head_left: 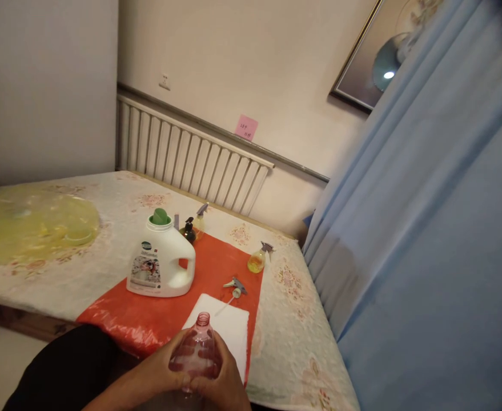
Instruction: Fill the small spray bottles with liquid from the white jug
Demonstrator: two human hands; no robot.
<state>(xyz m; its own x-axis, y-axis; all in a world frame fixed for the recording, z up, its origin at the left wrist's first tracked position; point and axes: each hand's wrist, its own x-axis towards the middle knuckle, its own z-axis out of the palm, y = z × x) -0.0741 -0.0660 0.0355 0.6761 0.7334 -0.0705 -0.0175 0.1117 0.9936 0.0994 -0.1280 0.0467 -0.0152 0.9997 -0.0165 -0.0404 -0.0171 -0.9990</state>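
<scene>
Both my left hand and my right hand are wrapped round a clear pink bottle, its threaded neck uncapped and pointing up. Just beyond it, a grey-and-white spray trigger head lies with its thin tube reaching over a white sheet. A large white jug with a handle and printed label stands on the red plastic sheet. In the jug's mouth sits a green cap. Whether the pink bottle has anything in it is hard to make out.
A spray bottle with yellow liquid stands at the red sheet's right edge. Behind the jug are a dark bottle and another sprayer. Yellow plastic lies at left on the floral cover. A blue curtain hangs at right.
</scene>
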